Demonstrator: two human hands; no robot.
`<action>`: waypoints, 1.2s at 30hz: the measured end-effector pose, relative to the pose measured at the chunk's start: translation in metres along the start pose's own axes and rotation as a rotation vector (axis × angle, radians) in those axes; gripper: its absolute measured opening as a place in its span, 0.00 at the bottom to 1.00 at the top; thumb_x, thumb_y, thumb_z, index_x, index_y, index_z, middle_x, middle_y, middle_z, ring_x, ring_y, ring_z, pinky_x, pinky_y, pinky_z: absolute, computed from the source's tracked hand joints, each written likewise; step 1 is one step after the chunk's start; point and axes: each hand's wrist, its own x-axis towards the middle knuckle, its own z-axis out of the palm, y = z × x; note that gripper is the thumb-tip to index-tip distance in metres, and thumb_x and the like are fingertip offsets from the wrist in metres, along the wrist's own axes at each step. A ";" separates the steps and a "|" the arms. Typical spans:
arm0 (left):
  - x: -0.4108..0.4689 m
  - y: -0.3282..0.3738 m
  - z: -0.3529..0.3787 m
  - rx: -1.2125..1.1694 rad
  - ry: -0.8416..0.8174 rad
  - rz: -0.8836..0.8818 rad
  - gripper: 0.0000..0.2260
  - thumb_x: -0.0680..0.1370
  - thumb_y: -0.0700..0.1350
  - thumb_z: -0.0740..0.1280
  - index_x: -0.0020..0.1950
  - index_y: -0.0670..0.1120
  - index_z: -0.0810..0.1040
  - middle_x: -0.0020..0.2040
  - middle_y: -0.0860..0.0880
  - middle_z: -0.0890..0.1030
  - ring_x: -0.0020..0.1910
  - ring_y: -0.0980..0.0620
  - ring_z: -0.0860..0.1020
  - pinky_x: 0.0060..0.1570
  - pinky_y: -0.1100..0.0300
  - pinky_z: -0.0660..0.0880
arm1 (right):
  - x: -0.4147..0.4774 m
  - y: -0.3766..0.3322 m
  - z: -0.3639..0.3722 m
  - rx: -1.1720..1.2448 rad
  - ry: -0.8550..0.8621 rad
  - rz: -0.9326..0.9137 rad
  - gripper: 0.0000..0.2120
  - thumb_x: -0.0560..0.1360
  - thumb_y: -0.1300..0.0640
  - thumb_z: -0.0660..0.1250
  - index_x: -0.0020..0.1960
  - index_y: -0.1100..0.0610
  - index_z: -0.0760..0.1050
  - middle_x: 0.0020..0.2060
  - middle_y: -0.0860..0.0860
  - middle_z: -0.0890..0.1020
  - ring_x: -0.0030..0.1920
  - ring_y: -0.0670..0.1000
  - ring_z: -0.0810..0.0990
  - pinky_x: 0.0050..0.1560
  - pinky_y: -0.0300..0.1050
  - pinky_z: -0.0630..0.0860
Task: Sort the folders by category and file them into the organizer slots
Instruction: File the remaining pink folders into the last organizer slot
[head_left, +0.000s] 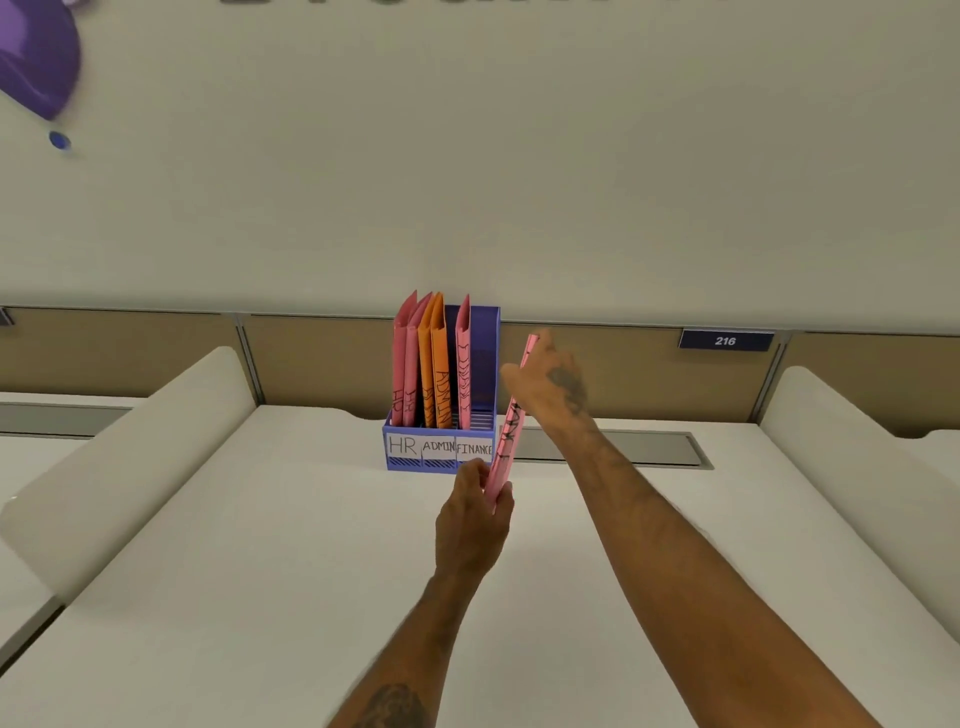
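Grip of both hands (545, 384) hides pink folder (506, 441) lettering.

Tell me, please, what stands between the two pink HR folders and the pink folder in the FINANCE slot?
Two orange ADMIN folders stand upright in the organizer's middle slot, seen in the head view.

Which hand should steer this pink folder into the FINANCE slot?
Right, probably. The right hand grips the pink folder near its top, beside the organizer. The left hand only pinches its bottom edge, low in front, so it can just steady.
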 end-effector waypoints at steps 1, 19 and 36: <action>0.006 0.001 -0.002 -0.007 -0.024 0.008 0.16 0.77 0.62 0.66 0.52 0.58 0.61 0.52 0.54 0.77 0.40 0.57 0.78 0.38 0.70 0.75 | 0.006 0.000 -0.001 0.006 0.001 -0.014 0.18 0.73 0.50 0.68 0.56 0.53 0.63 0.42 0.51 0.75 0.33 0.46 0.72 0.26 0.38 0.66; 0.212 -0.033 -0.058 0.508 -0.125 0.173 0.40 0.76 0.63 0.65 0.80 0.51 0.49 0.81 0.43 0.49 0.80 0.41 0.45 0.76 0.40 0.49 | 0.104 -0.036 0.006 0.077 0.074 -0.261 0.20 0.77 0.51 0.65 0.65 0.54 0.64 0.47 0.55 0.80 0.39 0.54 0.81 0.40 0.48 0.82; 0.312 -0.096 -0.035 0.634 -0.277 0.203 0.45 0.75 0.57 0.69 0.80 0.54 0.40 0.81 0.44 0.40 0.78 0.42 0.34 0.73 0.40 0.37 | 0.190 -0.042 0.072 0.114 0.302 -0.362 0.22 0.76 0.57 0.63 0.69 0.58 0.63 0.48 0.58 0.82 0.36 0.56 0.82 0.40 0.52 0.83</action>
